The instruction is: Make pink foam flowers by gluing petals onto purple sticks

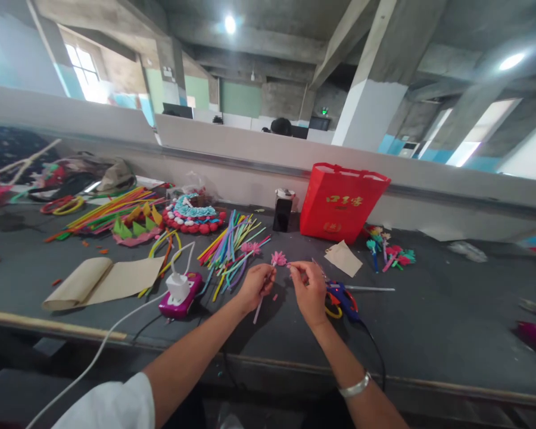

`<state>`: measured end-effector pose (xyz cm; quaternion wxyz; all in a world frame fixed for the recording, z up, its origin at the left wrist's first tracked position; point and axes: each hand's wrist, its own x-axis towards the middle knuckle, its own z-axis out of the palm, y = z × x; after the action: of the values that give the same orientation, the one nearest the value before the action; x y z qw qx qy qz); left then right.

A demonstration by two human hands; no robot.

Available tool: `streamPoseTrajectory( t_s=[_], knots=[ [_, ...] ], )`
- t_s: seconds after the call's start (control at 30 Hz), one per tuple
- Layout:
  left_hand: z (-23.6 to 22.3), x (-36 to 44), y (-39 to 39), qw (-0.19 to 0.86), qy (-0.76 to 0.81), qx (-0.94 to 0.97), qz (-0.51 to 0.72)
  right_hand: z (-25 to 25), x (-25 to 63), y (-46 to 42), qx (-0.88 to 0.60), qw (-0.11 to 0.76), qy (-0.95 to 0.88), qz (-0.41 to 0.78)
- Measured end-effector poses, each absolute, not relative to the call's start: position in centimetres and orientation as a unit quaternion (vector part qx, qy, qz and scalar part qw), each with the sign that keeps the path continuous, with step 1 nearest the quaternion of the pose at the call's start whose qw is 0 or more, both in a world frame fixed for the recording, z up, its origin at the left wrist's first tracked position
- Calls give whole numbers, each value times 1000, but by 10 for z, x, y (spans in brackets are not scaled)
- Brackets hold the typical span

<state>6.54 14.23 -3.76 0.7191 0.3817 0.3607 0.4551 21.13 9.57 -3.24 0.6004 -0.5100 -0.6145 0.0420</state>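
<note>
In my left hand [255, 287] is a craft flower [279, 258] with pink petals, its pale stem [258, 311] slanting down below my fingers. My right hand [309, 291] is closed in a pinch just right of the petals; whatever sits between its fingertips is too small to make out. By the right wrist lies a blue glue gun [347, 302] with a clear glue stick [370, 289] jutting from it. Yellow-and-orange handles [334, 308], perhaps of scissors, are partly hidden beside it. A small pink scrap [275, 297] rests on the table between my hands.
Coloured pipe cleaners [232, 244] and another pink flower [251, 248] lie left of centre. Nearby are a purple power socket [181, 307] with a white plug, brown paper [125, 283], a phone [282, 215], a red bag [342, 205], a paper square [343, 258] and finished flowers [397, 256].
</note>
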Motion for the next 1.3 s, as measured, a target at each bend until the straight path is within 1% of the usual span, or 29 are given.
streamPoseTrajectory(
  t_s=[0.13, 0.3, 0.47, 0.63, 0.87, 1.3],
  knots=[
    [-42, 69, 156, 726, 359, 374, 451, -32, 216, 118, -487, 597, -637, -10],
    [-49, 78, 158, 737, 351, 363, 450, -42, 224, 119, -497, 598, -627, -45],
    [-45, 81, 154, 754, 338, 348, 443, -39, 227, 118, -526, 593, -609, -34],
    [-46, 79, 152, 754, 357, 322, 447, -38, 223, 119, -537, 558, -631, -45],
    [-48, 82, 149, 747, 369, 328, 444, -39, 222, 119, -553, 530, -643, -13],
    [-48, 83, 148, 746, 371, 340, 436, -44, 225, 125, -559, 511, -653, -16]
  ],
)
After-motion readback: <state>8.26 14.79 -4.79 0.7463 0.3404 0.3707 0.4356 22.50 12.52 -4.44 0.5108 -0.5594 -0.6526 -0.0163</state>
